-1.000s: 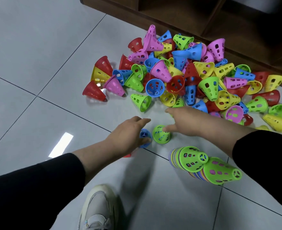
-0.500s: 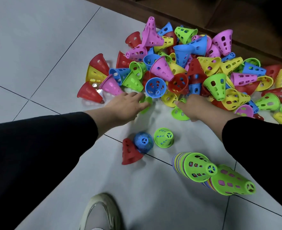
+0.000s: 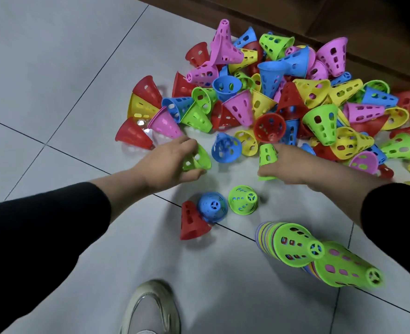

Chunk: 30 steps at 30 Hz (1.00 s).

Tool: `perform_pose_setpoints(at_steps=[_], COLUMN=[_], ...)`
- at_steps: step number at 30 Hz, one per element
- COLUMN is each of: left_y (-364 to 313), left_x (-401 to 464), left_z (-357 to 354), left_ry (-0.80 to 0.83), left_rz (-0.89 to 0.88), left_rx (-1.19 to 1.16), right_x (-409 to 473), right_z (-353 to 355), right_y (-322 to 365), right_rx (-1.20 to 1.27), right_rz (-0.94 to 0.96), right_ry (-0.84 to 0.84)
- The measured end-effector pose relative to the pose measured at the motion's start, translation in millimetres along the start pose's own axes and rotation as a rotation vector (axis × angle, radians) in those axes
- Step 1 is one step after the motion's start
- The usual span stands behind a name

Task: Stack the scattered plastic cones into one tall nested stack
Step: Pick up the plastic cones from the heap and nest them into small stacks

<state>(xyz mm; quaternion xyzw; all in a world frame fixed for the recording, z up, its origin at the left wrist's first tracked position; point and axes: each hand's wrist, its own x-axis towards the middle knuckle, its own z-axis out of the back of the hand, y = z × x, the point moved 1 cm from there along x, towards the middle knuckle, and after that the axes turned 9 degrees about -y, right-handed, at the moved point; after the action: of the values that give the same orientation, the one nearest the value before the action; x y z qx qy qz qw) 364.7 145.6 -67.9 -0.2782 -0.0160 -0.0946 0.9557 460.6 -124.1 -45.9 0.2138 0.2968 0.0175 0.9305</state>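
Head view, the only one I have. Left hand (image 3: pixel 168 165) is curled around a green cone (image 3: pixel 198 160) at the near edge of the pile (image 3: pixel 283 97), fingers closed on its wall. Right hand (image 3: pixel 293 165) pinches a second green cone (image 3: pixel 267 154), thumb and fingers pressed on its sides; its lower part is hidden behind the hand. Both cones sit low, close to the tiled floor (image 3: pixel 54 68); I cannot tell whether they are lifted clear of it.

Between the hands a blue cone (image 3: pixel 226 148) lies tipped, mouth toward the camera. Nearer the person, three loose cones: a red one (image 3: pixel 192 222) on its side touching a blue one (image 3: pixel 212 208), and an upright green one (image 3: pixel 243 200) just beside them. The nested stack (image 3: pixel 295 249) leans at lower right, green on top, with another green-topped column (image 3: pixel 348 266) behind it. A shoe (image 3: pixel 151 309) shows at bottom centre.

Judgement: step in hand is gathering, one cone per hand. Most of the pile is unstacked, so the task is early. Next move calls for turning each cone mouth-down, aligning it over the stack tip and seating it squarely; the stack leans, so a careless push could tip it.
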Motion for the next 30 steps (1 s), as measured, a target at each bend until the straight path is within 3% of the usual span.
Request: perform_pose_setpoints(at_steps=[3,6,11,14,16,18,20,25,30], left_y=[-22.8,-46.3,-74.0,-88.2,-85.5,-73.8,-58.1,-11.8,3.6], left_x=[-20.5,-35.2,-30.4,-28.4,-35.5,-51.6,-74.6,-119.3,-117.6], left_z=[16.3,20.8,6.4,2.9,6.1,7.0,3.2,-14.5,-18.5], left_ry=[0.078,0.216,0.274,0.257,0.148,0.013,-0.021,0.201,0.334], left_rz=[0.092,0.058,-0.016,0.023,0.096,0.188,0.245,-0.134,-0.159], left_rx=[-0.105,-0.084,0.137,0.115,0.038,-0.01,-0.026,0.176,0.249], right_x=[-29.4,-55.2,-64.6,-59.8,-58.0,-55.6,-50.4,-28.7,7.4], right_z=[19.1,25.3,2.6,-5.3,-2.7,3.8,11.7,20.8,9.9], right_y=[7.2,14.9,21.2,16.0,10.0,3.4,-2.6,-8.2,-1.0], right_rx=[0.023,0.086,-0.19,-0.249,-0.177,-0.093,-0.13,-0.245,-0.432], right_rz=[0.207,0.355,0.507,0.495,0.443,0.41,0.421,0.343,0.191], right_ry=[-0.05,0.045,0.075,0.203,0.229,0.115,-0.084,-0.257,-0.229])
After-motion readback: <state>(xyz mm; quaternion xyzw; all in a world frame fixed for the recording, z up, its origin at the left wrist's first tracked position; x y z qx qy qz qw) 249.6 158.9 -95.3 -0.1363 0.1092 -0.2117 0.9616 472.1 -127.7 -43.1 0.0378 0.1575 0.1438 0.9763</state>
